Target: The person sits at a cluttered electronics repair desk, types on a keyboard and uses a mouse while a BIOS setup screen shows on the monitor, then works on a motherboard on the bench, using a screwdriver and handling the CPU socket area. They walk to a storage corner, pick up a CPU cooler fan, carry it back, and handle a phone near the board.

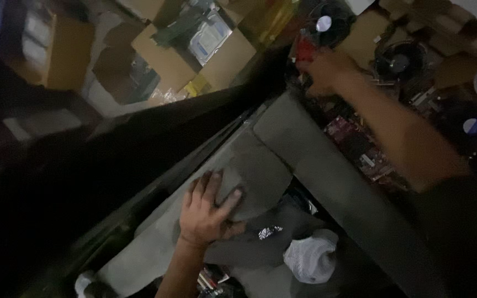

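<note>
My left hand lies open, fingers spread flat on the grey panel that slants across the middle. My right hand reaches far up, closed around a red part beside the black fans and circuit boards.

Dim, grainy view, heavy motion blur, deep shadow left of the grey panel, perhaps brighter top centre
</note>
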